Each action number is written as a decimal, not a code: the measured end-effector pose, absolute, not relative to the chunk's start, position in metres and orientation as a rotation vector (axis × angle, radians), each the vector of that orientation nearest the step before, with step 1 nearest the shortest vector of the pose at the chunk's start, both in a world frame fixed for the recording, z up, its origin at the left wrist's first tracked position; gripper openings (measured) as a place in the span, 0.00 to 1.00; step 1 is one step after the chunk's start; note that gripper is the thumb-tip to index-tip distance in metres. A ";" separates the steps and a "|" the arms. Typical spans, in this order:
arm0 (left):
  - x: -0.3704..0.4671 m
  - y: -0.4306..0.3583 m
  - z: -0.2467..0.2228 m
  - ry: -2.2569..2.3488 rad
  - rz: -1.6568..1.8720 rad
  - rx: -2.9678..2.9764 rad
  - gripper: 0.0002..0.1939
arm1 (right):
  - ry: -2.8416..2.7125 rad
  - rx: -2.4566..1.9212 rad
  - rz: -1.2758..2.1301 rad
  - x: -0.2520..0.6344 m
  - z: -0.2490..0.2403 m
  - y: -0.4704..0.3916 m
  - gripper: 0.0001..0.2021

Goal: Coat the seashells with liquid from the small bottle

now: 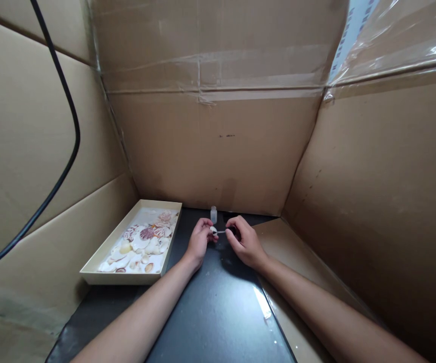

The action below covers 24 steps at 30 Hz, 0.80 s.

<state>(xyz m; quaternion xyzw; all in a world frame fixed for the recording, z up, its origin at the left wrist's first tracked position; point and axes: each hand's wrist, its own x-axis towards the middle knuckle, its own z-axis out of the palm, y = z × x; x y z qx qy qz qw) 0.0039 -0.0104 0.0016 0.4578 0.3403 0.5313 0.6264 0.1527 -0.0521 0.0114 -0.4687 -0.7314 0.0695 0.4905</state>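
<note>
Pinched in the fingers of my left hand (200, 239) is a small white shell (213, 231) with a dark spot on it. My right hand (246, 241) is closed on a thin pale stick (221, 232), whose tip reaches the shell. A dark part shows under the right fingers; whether it is the stick's handle or shadow I cannot tell. Just behind both hands a small translucent bottle (213, 216) stands upright on the black table (210, 312).
To the left, a cream tray (127, 279) holds many seashells (146, 233), some purple-striped, others white. Cardboard walls (218, 151) enclose the table at the back and sides. A black cable (73, 116) hangs at the left. A cardboard sheet (289, 252) lies along the right.
</note>
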 end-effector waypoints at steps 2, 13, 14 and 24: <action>0.004 -0.010 0.001 0.785 1.221 1.057 0.09 | -1.770 -1.167 0.155 0.153 0.011 -0.052 0.04; 0.004 -0.009 0.000 0.832 1.235 1.095 0.08 | -1.761 -1.173 0.152 0.153 0.010 -0.051 0.04; 0.004 -0.010 0.001 0.831 1.235 1.099 0.08 | -1.763 -1.173 0.153 0.153 0.011 -0.052 0.04; 0.004 -0.010 0.002 0.817 1.222 1.109 0.09 | -1.765 -1.166 0.151 0.152 0.012 -0.053 0.04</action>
